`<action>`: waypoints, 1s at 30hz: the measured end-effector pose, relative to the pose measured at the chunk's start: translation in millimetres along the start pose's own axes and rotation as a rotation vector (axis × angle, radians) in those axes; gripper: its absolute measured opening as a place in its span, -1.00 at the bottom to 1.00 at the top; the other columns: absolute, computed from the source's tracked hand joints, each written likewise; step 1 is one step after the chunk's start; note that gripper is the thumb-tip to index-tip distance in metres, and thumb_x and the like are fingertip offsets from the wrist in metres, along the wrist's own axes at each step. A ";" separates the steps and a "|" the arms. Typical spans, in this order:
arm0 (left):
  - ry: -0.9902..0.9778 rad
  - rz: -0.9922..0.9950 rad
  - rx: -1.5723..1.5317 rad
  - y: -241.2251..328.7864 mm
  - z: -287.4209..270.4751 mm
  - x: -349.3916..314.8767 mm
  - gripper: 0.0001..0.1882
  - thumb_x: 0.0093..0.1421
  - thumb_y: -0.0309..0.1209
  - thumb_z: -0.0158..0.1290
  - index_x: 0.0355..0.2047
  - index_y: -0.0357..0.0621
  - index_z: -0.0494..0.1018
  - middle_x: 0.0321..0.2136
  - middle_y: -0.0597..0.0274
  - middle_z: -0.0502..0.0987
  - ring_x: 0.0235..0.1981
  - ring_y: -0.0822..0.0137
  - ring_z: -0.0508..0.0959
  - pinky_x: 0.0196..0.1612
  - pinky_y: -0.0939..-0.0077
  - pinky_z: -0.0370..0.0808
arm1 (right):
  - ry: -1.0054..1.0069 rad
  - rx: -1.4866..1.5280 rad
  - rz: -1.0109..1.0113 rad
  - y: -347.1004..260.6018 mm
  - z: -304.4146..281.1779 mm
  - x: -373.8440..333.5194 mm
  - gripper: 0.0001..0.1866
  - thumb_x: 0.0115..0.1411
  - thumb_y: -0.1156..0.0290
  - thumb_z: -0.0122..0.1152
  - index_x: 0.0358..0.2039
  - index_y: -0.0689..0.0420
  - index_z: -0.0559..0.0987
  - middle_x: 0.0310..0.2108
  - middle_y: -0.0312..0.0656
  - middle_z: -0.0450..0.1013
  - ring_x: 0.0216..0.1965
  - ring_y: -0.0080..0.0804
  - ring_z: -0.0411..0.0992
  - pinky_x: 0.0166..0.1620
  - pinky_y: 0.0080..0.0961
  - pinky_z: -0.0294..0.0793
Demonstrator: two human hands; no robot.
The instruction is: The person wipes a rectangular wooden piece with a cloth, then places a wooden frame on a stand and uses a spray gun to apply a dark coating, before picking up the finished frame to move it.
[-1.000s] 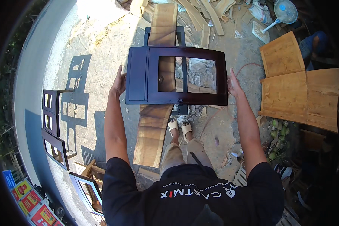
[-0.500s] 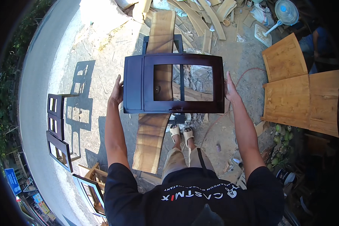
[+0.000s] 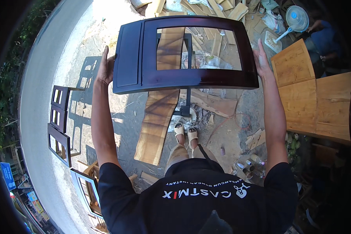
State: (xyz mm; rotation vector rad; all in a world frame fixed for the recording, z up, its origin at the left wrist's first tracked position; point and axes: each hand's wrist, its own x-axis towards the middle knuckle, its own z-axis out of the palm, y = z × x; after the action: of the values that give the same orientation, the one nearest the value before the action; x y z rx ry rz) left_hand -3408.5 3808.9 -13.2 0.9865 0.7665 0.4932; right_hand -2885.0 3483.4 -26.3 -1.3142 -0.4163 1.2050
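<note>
A dark, glossy wooden frame [image 3: 150, 54], with a solid panel at its left end and a large rectangular opening, is held up in front of me. My left hand [image 3: 106, 67] presses against its left end, fingers partly hidden behind the edge. At the opposite end my right hand [image 3: 263, 59] holds it, the palm against the side and the thumb side up. Below the frame a long wooden plank [image 3: 156, 132] with wavy edges lies on a dark stand [image 3: 186, 110], part of it visible through the opening.
Several dark frames [image 3: 59, 145] stand along the roadside at left. Scrap boards [image 3: 222, 9] are heaped at the far side, with a fan [image 3: 296, 18] to their right. Brown wooden panels [image 3: 300, 99] stand at right near a seated person [image 3: 325, 43]. Jars and cans [image 3: 253, 167] sit by my right arm.
Both hands have raised the frame and moved it farther up in view, tilting it so its near edge shows. More of the plank and stand is uncovered below it.
</note>
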 end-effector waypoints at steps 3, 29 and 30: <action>-0.052 0.075 -0.025 50.8 15.7 -16.9 0.19 0.27 0.45 -0.14 0.30 -0.67 0.14 0.13 -0.30 0.48 0.04 0.09 0.62 0.13 0.25 0.58 | -0.173 -0.036 -0.029 -61.7 3.6 -10.7 0.16 0.22 -0.62 -0.30 0.16 0.39 0.49 -0.06 -0.03 0.61 -0.16 -0.39 0.63 -0.09 -0.52 0.63; 0.046 0.338 -0.147 133.9 -111.6 -241.0 0.22 0.26 0.44 -0.14 0.29 -0.75 0.11 0.16 -0.47 0.42 0.09 -0.06 0.60 0.12 0.11 0.60 | -0.319 -0.018 -0.056 -142.1 261.1 -74.0 -0.04 0.23 -0.49 0.03 0.18 0.23 0.49 -0.08 -0.06 0.55 -0.10 -0.19 0.56 0.04 -0.23 0.62; 0.021 0.343 -0.151 127.1 -125.5 -250.1 0.25 0.27 0.45 -0.16 0.31 -0.77 0.04 0.22 -0.49 0.35 0.15 -0.07 0.56 0.13 0.09 0.59 | -0.347 -0.037 -0.031 -130.8 269.7 -71.4 -0.03 0.22 -0.49 0.03 0.17 0.25 0.49 -0.09 -0.06 0.55 -0.10 -0.20 0.56 0.04 -0.24 0.63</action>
State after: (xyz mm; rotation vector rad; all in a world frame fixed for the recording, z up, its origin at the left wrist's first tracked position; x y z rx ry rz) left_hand -3669.7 3768.4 143.8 0.9753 0.5704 0.8473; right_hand -3075.9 3584.8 193.2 -1.1255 -0.7083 1.4088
